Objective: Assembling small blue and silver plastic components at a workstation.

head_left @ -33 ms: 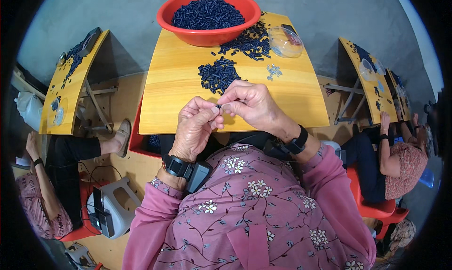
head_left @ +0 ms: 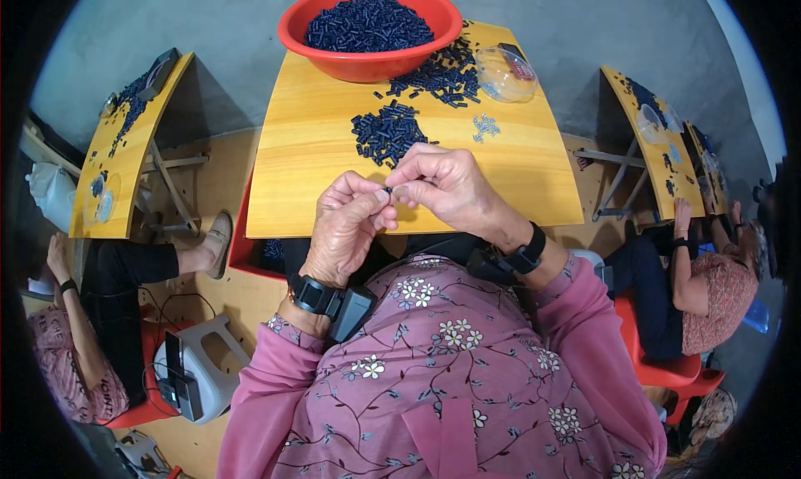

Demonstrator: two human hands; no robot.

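Note:
Above the near edge of the yellow table (head_left: 309,178), my two hands meet fingertip to fingertip. Thumb and fingers of my left hand (head_left: 346,220) pinch a small black tubular piece (head_left: 388,190), mostly covered by the fingertips. My right hand (head_left: 450,187) is closed in a pinch against the end of that piece; whatever its fingers hold is hidden. Just beyond my hands lies a heap of short black tubular pieces (head_left: 385,133). To its right is a little group of tiny silvery parts (head_left: 485,128).
A red basin (head_left: 371,65) full of black pieces stands at the table's far edge. Beside it are more loose black pieces (head_left: 442,83) and a clear plastic tub (head_left: 506,74). People sit at side tables, left (head_left: 125,162) and right (head_left: 642,137). A red container (head_left: 242,245) sits below.

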